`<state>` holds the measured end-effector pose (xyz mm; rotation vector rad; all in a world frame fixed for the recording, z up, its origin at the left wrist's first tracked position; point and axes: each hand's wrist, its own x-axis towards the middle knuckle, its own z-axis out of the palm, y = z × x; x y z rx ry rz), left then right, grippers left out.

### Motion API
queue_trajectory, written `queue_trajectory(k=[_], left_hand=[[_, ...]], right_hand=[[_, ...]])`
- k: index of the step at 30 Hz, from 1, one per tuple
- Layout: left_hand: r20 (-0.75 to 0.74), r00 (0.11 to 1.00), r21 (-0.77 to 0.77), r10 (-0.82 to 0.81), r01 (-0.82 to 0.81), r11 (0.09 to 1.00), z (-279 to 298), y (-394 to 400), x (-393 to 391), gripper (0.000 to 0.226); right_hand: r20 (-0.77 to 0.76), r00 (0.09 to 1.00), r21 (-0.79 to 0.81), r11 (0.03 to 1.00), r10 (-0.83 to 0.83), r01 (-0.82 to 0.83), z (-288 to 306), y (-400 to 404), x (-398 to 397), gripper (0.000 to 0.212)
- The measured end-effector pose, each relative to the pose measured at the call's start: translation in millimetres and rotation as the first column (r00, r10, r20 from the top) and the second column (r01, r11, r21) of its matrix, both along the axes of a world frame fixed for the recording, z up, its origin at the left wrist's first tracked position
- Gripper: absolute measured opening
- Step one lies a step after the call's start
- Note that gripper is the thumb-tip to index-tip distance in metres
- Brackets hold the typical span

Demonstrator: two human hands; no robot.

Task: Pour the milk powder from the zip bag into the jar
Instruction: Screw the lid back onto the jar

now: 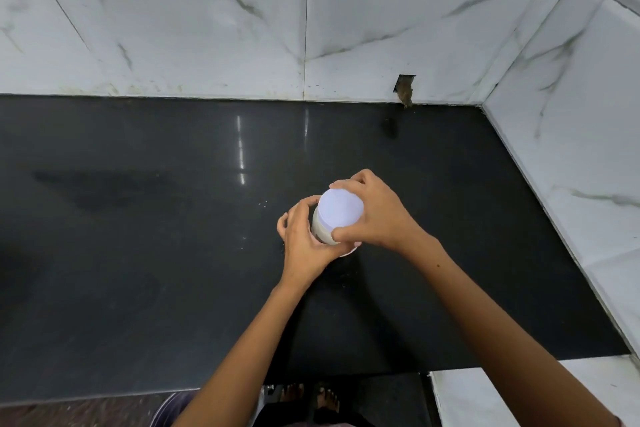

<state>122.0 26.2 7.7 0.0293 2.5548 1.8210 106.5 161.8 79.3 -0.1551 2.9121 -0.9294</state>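
Note:
A clear jar (320, 230) holding white powder stands on the black counter (138, 218), near its middle. A pale white lid (341, 207) sits on top of the jar. My left hand (304, 239) wraps the jar's side from the left. My right hand (374, 215) grips the lid's rim from the right, thumb at the near edge and fingers over the far edge. No zip bag is in view.
White marble-look wall tiles (311, 28) close off the back and right side of the counter. A small dark hole (403, 88) sits in the back wall at counter level. A few white specks (262, 203) lie left of the jar. My feet show below the counter's front edge.

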Motion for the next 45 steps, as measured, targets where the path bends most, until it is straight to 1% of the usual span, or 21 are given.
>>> queue_trajectory(k=[3,5,7,9,10,12,15,17,19,22,24,26,28,30,32,33,35,37,38,40,45], left_hand=[[-0.027,1.0,0.013,-0.002,0.002,1.0,-1,-1,-1,0.079],[-0.051,0.999,0.012,-0.011,0.011,1.0,-2,-2,-1,0.079],[-0.067,0.998,-0.008,-0.021,0.021,1.0,-3,-2,-1,0.076],[-0.071,0.997,-0.017,-0.022,0.021,1.0,-2,-4,-2,0.075],[-0.073,0.997,-0.018,-0.022,0.021,1.0,-2,-4,-2,0.074],[-0.076,0.997,-0.022,-0.026,0.024,0.999,-4,-5,-4,0.075],[-0.078,0.997,-0.009,-0.021,0.02,1.0,-7,-4,-4,0.072],[-0.079,0.997,-0.003,-0.021,0.021,1.0,-8,-3,-5,0.071],[-0.076,0.997,-0.01,-0.017,0.016,1.0,-8,-4,-5,0.072],[-0.063,0.998,-0.024,-0.021,0.019,1.0,-9,-6,-7,0.074],[-0.076,0.997,-0.024,-0.021,0.019,1.0,-9,-6,-6,0.075],[-0.099,0.995,-0.02,-0.017,0.015,1.0,-8,-5,-6,0.074],[-0.117,0.993,-0.023,-0.011,0.008,1.0,-7,-4,-6,0.073],[-0.121,0.993,-0.03,-0.004,0.0,1.0,-8,-5,-6,0.072],[-0.117,0.993,-0.032,0.001,-0.005,0.999,-9,-5,-6,0.072],[-0.119,0.993,-0.033,0.002,-0.006,0.999,-9,-6,-6,0.073],[-0.122,0.992,-0.033,0.007,-0.011,0.999,-8,-5,-6,0.071],[-0.145,0.989,-0.023,0.015,-0.018,1.0,-7,-3,-6,0.069],[-0.159,0.987,-0.014,0.021,-0.024,1.0,-7,-2,-6,0.068],[-0.157,0.987,0.004,0.035,-0.035,0.999,-8,-2,-5,0.069],[-0.178,0.983,0.011,0.037,-0.036,0.999,-6,-1,-6,0.067]], right_hand=[[0.059,0.995,0.057,0.994,0.086,-0.089,10,-1,-4,0.067],[0.059,0.995,0.158,0.983,0.085,-0.094,12,-4,-6,0.064],[-0.008,1.0,0.372,0.928,0.008,-0.004,15,-9,-10,0.055],[-0.046,0.997,0.537,0.84,-0.069,0.082,21,-11,-14,0.067],[-0.041,0.994,0.545,0.831,-0.105,0.111,24,-9,-15,0.071],[0.002,0.987,0.498,0.856,-0.159,0.137,28,-1,-16,0.071],[0.117,0.993,0.399,0.914,0.033,-0.077,24,3,-8,0.056],[0.179,0.978,0.264,0.953,0.104,-0.149,24,-1,-2,0.059],[0.118,0.993,0.339,0.938,0.028,-0.067,25,-1,-5,0.049],[0.075,0.989,0.459,0.885,-0.126,0.077,31,6,-11,0.062],[0.069,0.994,0.449,0.892,-0.085,0.045,28,9,-8,0.055],[0.163,0.986,0.336,0.937,0.044,-0.097,25,7,-3,0.044],[0.218,0.97,0.205,0.967,0.106,-0.152,25,4,0,0.048],[0.119,0.993,0.292,0.956,-0.003,-0.032,27,4,-5,0.04],[0.051,0.992,0.401,0.912,-0.118,0.088,30,8,-9,0.055],[0.036,0.993,0.427,0.9,-0.109,0.084,30,11,-8,0.056],[0.095,0.995,0.374,0.927,0.006,-0.041,28,13,-4,0.047],[0.218,0.954,0.189,0.95,0.207,-0.249,27,11,0,0.063],[0.232,0.937,0.116,0.949,0.261,-0.293,25,9,1,0.066],[0.157,0.961,0.106,0.963,0.23,-0.247,20,6,0,0.063],[-0.024,0.999,0.225,0.974,0.038,-0.032,9,-9,6,0.062]])
